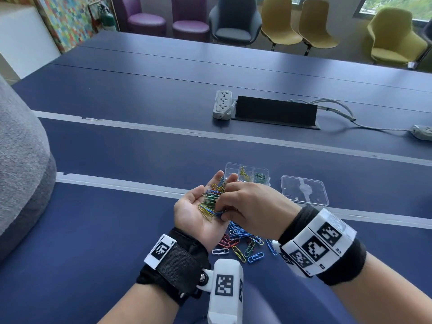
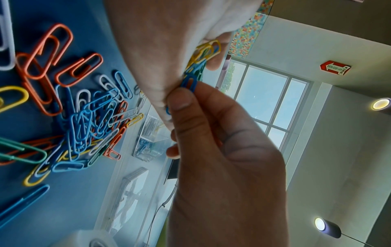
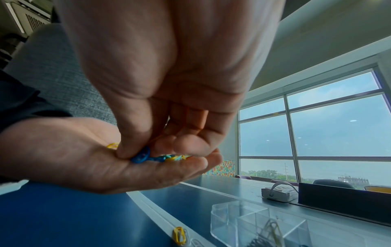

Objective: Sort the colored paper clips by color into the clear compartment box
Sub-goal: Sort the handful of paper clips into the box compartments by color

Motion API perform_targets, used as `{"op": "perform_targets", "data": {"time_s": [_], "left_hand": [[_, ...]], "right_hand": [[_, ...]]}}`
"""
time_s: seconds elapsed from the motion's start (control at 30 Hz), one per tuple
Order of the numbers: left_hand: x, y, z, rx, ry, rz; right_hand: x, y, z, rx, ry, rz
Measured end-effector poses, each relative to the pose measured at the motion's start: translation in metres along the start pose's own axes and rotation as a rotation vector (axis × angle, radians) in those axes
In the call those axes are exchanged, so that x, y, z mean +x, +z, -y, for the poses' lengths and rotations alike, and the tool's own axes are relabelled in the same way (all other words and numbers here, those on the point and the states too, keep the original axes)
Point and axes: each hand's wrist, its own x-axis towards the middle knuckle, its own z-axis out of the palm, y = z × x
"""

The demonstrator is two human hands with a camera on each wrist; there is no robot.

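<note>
My left hand (image 1: 192,206) lies palm up above the table and cups a bunch of mixed colored paper clips (image 1: 210,199). My right hand (image 1: 224,211) reaches into that bunch and pinches a blue paper clip (image 2: 189,83) between thumb and fingers, also seen in the right wrist view as the blue paper clip (image 3: 140,157). The clear compartment box (image 1: 247,174) stands just beyond the hands, with yellow and green clips in separate cells. A loose pile of clips (image 1: 240,242) lies on the table under my hands.
The box's clear lid (image 1: 304,190) lies to the right of the box. A power strip (image 1: 221,104) and a black cable hatch (image 1: 275,112) sit farther back. A grey cushion (image 1: 21,171) is at the left. One yellow clip (image 3: 179,235) lies alone on the table.
</note>
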Motion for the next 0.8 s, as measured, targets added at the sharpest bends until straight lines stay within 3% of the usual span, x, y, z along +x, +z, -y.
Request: {"op": "perform_targets", "data": {"time_s": [0.8], "left_hand": [[0.008, -0.002, -0.007, -0.125, 0.018, 0.065]], "right_hand": [[0.003, 0.014, -0.005, 0.041, -0.155, -0.194]]}}
